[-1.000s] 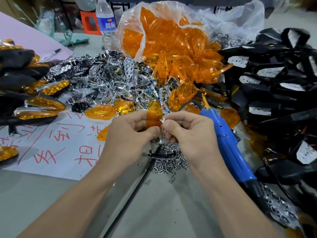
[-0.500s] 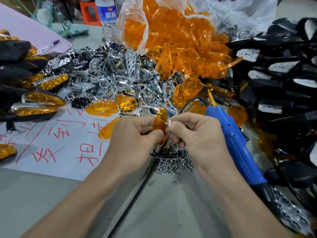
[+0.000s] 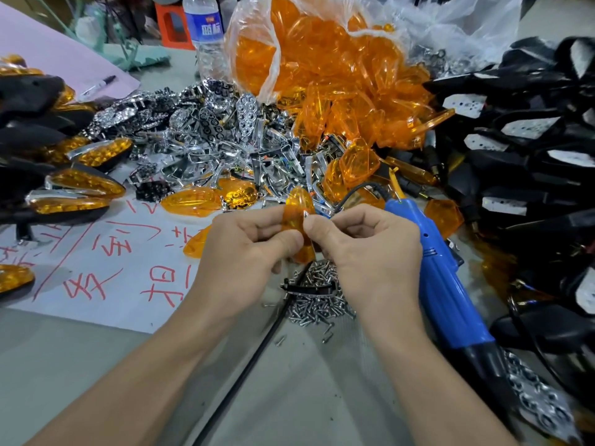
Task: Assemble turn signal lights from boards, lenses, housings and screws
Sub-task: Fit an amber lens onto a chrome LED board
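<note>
Left hand [image 3: 244, 252] and right hand [image 3: 370, 252] pinch one orange lens [image 3: 297, 209] above the screws [image 3: 317, 297].
Left fingers curl round the lens's left side. The right thumb and forefinger nip its right edge, where a silvery bit shows, too small to tell. The lens stands upright, just left of the blue driver [image 3: 444, 284]. Boards [image 3: 209, 140] are heaped behind, the bag [image 3: 257, 43] of orange parts beyond, housings [image 3: 531, 162] at right, finished lights [image 3: 83, 185] at left.

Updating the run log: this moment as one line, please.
left hand: holds orange lens | right hand: pinches small metal piece at lens | blue screwdriver: lying on table, not held
</note>
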Motion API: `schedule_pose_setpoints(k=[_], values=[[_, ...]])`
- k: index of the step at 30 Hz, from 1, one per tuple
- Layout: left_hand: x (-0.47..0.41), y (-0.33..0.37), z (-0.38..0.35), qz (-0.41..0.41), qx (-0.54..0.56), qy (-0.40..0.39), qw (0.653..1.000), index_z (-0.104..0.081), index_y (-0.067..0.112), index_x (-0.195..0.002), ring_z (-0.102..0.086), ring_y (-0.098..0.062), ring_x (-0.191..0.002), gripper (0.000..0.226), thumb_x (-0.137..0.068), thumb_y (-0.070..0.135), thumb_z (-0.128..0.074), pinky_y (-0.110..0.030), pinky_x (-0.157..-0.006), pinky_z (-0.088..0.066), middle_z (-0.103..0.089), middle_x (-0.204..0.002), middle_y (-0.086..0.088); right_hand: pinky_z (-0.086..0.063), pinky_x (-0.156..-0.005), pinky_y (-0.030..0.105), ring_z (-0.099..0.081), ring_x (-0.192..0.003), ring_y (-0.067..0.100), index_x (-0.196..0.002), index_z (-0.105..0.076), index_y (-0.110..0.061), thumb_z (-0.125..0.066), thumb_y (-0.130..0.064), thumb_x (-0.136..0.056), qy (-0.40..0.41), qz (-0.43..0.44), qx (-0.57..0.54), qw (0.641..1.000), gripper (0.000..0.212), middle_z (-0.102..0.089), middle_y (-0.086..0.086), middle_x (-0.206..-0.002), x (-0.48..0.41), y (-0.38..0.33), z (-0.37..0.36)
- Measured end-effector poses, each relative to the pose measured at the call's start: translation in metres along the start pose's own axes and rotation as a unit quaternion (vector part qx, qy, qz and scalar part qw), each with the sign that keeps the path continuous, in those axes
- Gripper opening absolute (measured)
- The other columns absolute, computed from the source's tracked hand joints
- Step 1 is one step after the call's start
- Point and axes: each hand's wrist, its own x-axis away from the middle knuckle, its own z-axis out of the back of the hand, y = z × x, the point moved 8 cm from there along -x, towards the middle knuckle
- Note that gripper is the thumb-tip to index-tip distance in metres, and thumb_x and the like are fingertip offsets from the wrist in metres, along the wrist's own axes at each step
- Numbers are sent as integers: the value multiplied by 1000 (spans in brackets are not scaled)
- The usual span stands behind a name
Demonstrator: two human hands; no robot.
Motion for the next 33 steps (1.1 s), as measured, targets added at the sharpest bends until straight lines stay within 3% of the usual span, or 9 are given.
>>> schedule_pose_setpoints(k=[2, 4, 8, 12, 15, 18, 21, 26, 33], values=[[-4, -4, 1, 16, 58, 7, 998, -84, 23, -98, -65, -16, -65, 26, -79, 13, -70, -18, -54, -46, -77, -76, -11, -55, -54, 26, -67, -59, 7, -77, -74, -25, -84, -55, -72, -15, -13, -1, 1000, 33, -73, -8, -68, -2, 0, -4], [-6, -7, -3, 37, 106, -13, 994, -84, 19, -99, -65, -13, -67, 23, -80, 15, -70, -18, -56, -48, -76, -79, -7, -55, -58, 27, -66, -65, 7, -81, -75, -23, -80, -48, -84, -60, -22, -11, 998, 26, -74, -6, -73, -5, 0, -13], [-5, -7, -8, 31, 103, -28, 994, -81, 20, -105, -64, -13, -58, 30, -76, 11, -82, -17, -54, -48, -75, -72, -4, -52, -51, 31, -66, -60, 23, -86, -74, -7, -70, -34, -97, -148, -96, -99, 979, 30, -71, 17, -73, -4, 6, -26], [-9, -8, 2, 50, 131, 23, 990, -79, 18, -89, -64, -13, -55, 23, -66, 17, -82, -17, -50, -48, -76, -73, -5, -58, -55, 27, -70, -61, 21, -85, -74, -5, -57, -25, -105, -222, -178, -203, 937, 33, -73, 14, -74, 4, 6, -35], [-12, -12, 7, 72, 165, 57, 982, -73, 18, -86, -67, -9, -58, 19, -68, 14, -77, -17, -53, -50, -77, -75, -1, -61, -59, 29, -76, -68, 26, -108, -73, -6, -55, -10, -106, -225, -205, -245, 921, 18, -76, 15, -87, 6, 7, -34], [-13, -12, 9, 79, 153, 66, 983, -71, 16, -90, -69, -10, -62, 16, -79, 5, -75, -18, -55, -52, -79, -79, -3, -61, -59, 30, -75, -64, 23, -105, -75, -13, -66, -1, -97, -125, -97, -129, 979, 17, -77, 8, -80, -3, 3, -12], [-12, -11, 10, 73, 132, 66, 986, -72, 16, -93, -71, -11, -64, 16, -87, 2, -72, -19, -58, -55, -79, -80, -4, -62, -60, 32, -74, -63, 16, -87, -76, -29, -79, -8, -88, -114, 20, -2, 993, 22, -77, -3, -72, -2, -11, -8], [-10, -18, 12, 98, 141, 68, 983, -76, 10, -105, -75, -21, -74, 12, -96, 9, -68, -28, -68, -61, -78, -87, -15, -63, -60, 39, -71, -60, 10, -74, -73, -31, -84, -16, -85, -98, 58, 67, 991, 21, -73, -13, -66, 4, -12, -14], [-10, -6, 10, 78, 138, 53, 986, -74, 14, -89, -72, -19, -62, 27, -65, 19, -84, -28, -57, -59, -77, -76, -11, -62, -59, 36, -70, -62, 6, -80, -75, -30, -89, -33, -74, -82, 53, 117, 988, 16, -72, -16, -68, 5, -9, -13]])
